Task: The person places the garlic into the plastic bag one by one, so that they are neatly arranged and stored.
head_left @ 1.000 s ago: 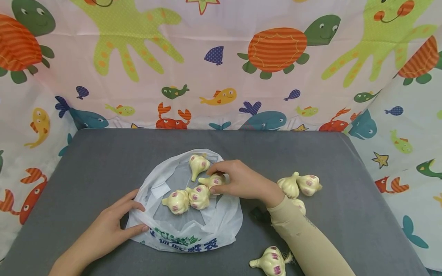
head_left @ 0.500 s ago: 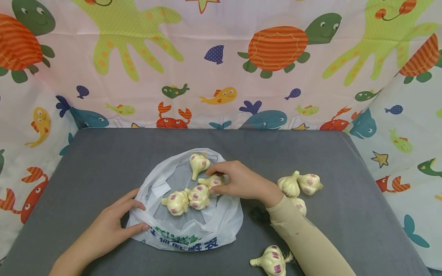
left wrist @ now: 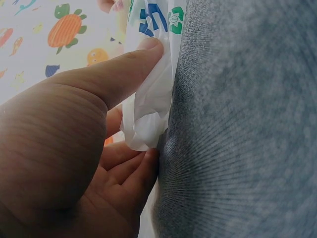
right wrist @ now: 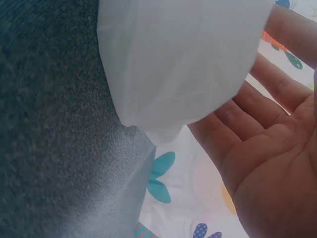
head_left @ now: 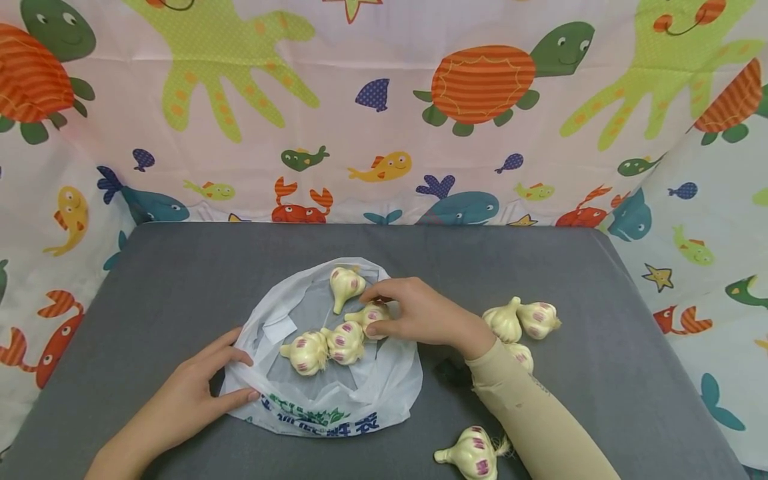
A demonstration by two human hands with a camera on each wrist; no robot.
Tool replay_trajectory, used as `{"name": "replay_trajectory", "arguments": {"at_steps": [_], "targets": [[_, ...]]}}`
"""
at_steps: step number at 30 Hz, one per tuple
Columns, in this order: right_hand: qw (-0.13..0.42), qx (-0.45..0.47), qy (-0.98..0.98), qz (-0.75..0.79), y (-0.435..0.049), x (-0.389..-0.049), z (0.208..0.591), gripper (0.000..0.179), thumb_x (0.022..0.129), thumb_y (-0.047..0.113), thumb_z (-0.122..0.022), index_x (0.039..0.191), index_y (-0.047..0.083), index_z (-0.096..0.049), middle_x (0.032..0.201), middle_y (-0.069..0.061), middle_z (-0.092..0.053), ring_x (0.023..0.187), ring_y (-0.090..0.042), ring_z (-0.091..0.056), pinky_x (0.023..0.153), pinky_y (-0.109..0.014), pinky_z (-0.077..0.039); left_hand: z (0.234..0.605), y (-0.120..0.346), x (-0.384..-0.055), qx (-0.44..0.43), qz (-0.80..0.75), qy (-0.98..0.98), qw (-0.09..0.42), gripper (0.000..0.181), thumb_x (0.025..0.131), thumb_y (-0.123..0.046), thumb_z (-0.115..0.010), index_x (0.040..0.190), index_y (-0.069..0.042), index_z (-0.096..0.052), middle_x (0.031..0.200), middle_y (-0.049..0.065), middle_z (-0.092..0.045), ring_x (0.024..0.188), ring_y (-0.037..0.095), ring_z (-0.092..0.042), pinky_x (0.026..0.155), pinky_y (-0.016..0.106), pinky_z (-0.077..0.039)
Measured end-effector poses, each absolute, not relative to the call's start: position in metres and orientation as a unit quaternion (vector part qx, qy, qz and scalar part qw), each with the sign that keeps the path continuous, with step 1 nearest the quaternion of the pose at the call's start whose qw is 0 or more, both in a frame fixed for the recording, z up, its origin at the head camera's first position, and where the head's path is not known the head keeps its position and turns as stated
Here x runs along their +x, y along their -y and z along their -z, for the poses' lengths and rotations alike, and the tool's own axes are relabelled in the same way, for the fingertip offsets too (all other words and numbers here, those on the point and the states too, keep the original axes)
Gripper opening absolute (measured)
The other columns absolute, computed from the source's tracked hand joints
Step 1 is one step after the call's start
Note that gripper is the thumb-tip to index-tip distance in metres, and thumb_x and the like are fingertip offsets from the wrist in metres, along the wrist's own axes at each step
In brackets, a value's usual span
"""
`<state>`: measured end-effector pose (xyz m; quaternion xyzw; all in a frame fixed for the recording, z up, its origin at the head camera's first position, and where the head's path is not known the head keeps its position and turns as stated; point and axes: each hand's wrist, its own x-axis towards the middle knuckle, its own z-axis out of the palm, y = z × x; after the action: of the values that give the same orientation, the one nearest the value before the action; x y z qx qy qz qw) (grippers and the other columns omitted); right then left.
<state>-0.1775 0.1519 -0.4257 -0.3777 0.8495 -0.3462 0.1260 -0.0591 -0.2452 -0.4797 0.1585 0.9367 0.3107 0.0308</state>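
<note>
A white plastic bag (head_left: 393, 393) with blue and green print lies open-mouthed on the table, several garlic bulbs inside it. My left hand (head_left: 186, 393) holds the bag's left side between thumb and fingers; in the left wrist view the thumb (left wrist: 124, 72) lies across the printed plastic. Over the right rim reaches my right hand (head_left: 417, 313), thumb and fingertips pinching a garlic bulb (head_left: 373, 312) inside the bag. Beside it are another bulb (head_left: 346, 341) and, farther left, one more bulb (head_left: 307, 353). A bulb (head_left: 347, 287) sits at the back. Bag plastic (right wrist: 183, 59) hides the right fingertips in the right wrist view.
Right of the bag, a cluster holds two bulbs (head_left: 503, 321) side by side and a third bulb (head_left: 521, 358), partly behind the right sleeve (head_left: 528, 407). Another bulb (head_left: 473, 455) lies at the front edge. A sea-animal print curtain (head_left: 384, 120) surrounds the grey table (head_left: 198, 267).
</note>
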Motion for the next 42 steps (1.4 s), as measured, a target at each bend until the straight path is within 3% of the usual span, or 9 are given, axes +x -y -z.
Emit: {"name": "replay_trajectory", "arguments": {"at_steps": [3,5,13,21,24,27,29,31,42], "targets": [[0.122,-0.379,-0.851,0.341,-0.154,-0.178,0.424,0.046,0.095,0.028,-0.088,0.134,0.008,-0.074,0.124,0.003,-0.075,0.110,-0.014,-0.066,0.101,-0.046,-0.056,0.481,0.246,-0.059,0.165,-0.316,-0.934,0.019,0.042,0.083,-0.043,-0.097,0.113,-0.032,-0.069,0.161,0.010,-0.055,0.137,0.036,-0.060,0.107,0.014,-0.038],[0.119,-0.381,-0.851,0.341,-0.155,-0.178,0.422,0.047,0.096,0.029,-0.088,0.134,0.008,-0.073,0.126,0.001,-0.075,0.112,-0.015,-0.067,0.102,-0.046,-0.056,0.482,0.246,-0.058,0.168,-0.319,-0.933,0.012,0.042,0.083,-0.042,-0.097,0.113,-0.033,-0.069,0.160,0.010,-0.055,0.136,0.035,-0.061,0.103,0.004,-0.028],[0.111,-0.365,-0.859,0.343,-0.162,-0.177,0.417,0.050,0.096,0.027,-0.088,0.138,0.006,-0.071,0.134,-0.008,-0.075,0.122,-0.030,-0.069,0.105,-0.054,-0.056,0.482,0.247,-0.058,0.169,-0.323,-0.931,0.012,0.042,0.083,-0.042,-0.097,0.112,-0.033,-0.069,0.160,0.010,-0.055,0.136,0.036,-0.061,0.103,0.002,-0.025],[0.094,-0.354,-0.868,0.335,-0.173,-0.175,0.413,0.051,0.097,0.026,-0.086,0.139,0.002,-0.069,0.135,-0.012,-0.074,0.121,-0.032,-0.070,0.104,-0.054,-0.056,0.480,0.247,-0.058,0.163,-0.321,-0.933,0.019,0.042,0.083,-0.043,-0.097,0.113,-0.032,-0.069,0.161,0.010,-0.055,0.137,0.037,-0.061,0.103,0.002,-0.025],[0.092,-0.343,-0.873,0.335,-0.179,-0.173,0.413,0.051,0.098,0.027,-0.086,0.139,0.003,-0.069,0.136,-0.012,-0.074,0.124,-0.031,-0.070,0.106,-0.052,-0.056,0.479,0.247,-0.058,0.158,-0.314,-0.936,0.026,0.043,0.083,-0.045,-0.097,0.113,-0.032,-0.069,0.162,0.010,-0.054,0.138,0.036,-0.060,0.107,0.011,-0.036],[0.095,-0.329,-0.876,0.339,-0.185,-0.171,0.412,0.051,0.097,0.026,-0.086,0.139,0.003,-0.069,0.137,-0.011,-0.073,0.126,-0.031,-0.070,0.107,-0.051,-0.055,0.479,0.246,-0.059,0.156,-0.309,-0.937,0.032,0.043,0.083,-0.045,-0.097,0.114,-0.031,-0.070,0.162,0.011,-0.053,0.139,0.037,-0.059,0.110,0.035,-0.050],[0.095,-0.321,-0.878,0.343,-0.189,-0.170,0.410,0.049,0.098,0.025,-0.086,0.139,0.003,-0.069,0.137,-0.011,-0.073,0.128,-0.032,-0.070,0.108,-0.052,-0.055,0.479,0.246,-0.059,0.155,-0.308,-0.938,0.035,0.044,0.083,-0.045,-0.097,0.114,-0.031,-0.070,0.163,0.011,-0.053,0.139,0.037,-0.059,0.107,0.052,-0.053],[0.093,-0.310,-0.882,0.343,-0.194,-0.168,0.409,0.049,0.098,0.025,-0.085,0.139,0.003,-0.070,0.137,-0.011,-0.073,0.129,-0.033,-0.070,0.109,-0.052,-0.054,0.478,0.245,-0.060,0.155,-0.308,-0.938,0.038,0.044,0.083,-0.044,-0.097,0.114,-0.031,-0.070,0.163,0.011,-0.053,0.139,0.037,-0.059,0.104,0.062,-0.052],[0.073,-0.255,-0.907,0.328,-0.222,-0.160,0.408,0.050,0.097,0.026,-0.087,0.140,0.006,-0.070,0.137,-0.010,-0.073,0.128,-0.030,-0.069,0.108,-0.057,-0.054,0.478,0.246,-0.060,0.151,-0.317,-0.935,0.049,0.044,0.083,-0.043,-0.097,0.115,-0.029,-0.070,0.164,0.013,-0.051,0.141,0.040,-0.057,0.105,0.068,-0.049]]}}
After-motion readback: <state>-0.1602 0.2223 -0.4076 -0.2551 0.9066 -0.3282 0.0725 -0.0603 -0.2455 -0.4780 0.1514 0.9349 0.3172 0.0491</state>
